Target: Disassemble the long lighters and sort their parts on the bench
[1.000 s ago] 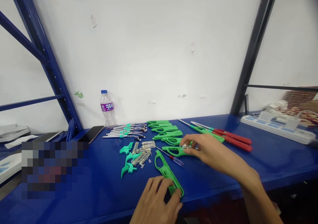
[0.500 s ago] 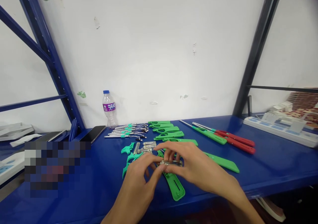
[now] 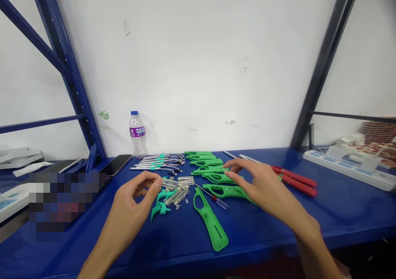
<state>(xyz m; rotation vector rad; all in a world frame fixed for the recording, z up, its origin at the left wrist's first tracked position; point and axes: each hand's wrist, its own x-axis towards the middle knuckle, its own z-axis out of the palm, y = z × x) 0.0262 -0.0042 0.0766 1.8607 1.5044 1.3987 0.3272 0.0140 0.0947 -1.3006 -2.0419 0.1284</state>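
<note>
My left hand [image 3: 136, 200] pinches the end of a clear tube piece [image 3: 168, 183] above a pile of similar clear parts [image 3: 177, 195]. Teal trigger pieces [image 3: 159, 209] lie just beside it. My right hand [image 3: 255, 184] has thumb and forefinger apart over a row of green lighter shells [image 3: 216, 169], with nothing seen between them; its fingertips are close to one shell. Between my hands a single green shell half [image 3: 212, 223] lies with its hollow side up, and a screwdriver [image 3: 220, 202] rests to its right.
Metal rods with wires [image 3: 154, 162] lie at the back left, near a bottle [image 3: 137, 136] and a phone [image 3: 119, 164]. Red lighters [image 3: 295, 180] are on the right, with a white power strip [image 3: 349, 165] beyond. Blue tabletop edge [image 3: 266, 250] runs along the front.
My hands have moved apart, the left toward the clear parts and the right over the green shells. The clear piece between them is no longer there, and the screwdriver is now in view.
</note>
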